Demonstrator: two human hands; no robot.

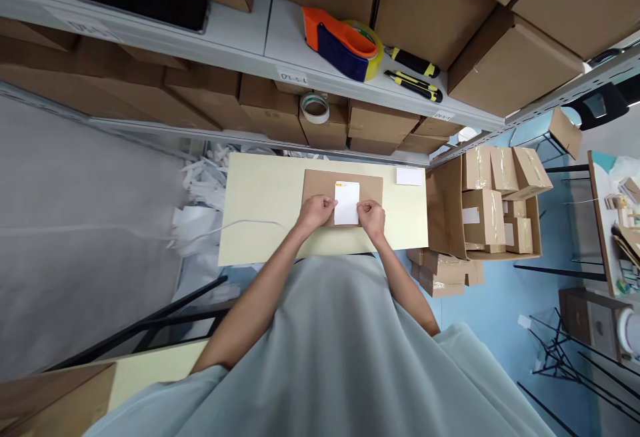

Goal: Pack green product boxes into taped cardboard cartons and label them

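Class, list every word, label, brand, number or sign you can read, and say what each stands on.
"D3-5-", apparently, on the shelf's middle label; its ending is unclear.
Left label and right label: too blurred.
White sheet: yellow-orange mark, print too small.
Carton label: unreadable.

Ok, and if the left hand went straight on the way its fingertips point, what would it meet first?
Probably the white sheet: the left hand seems to touch its left edge, though depth is unclear.
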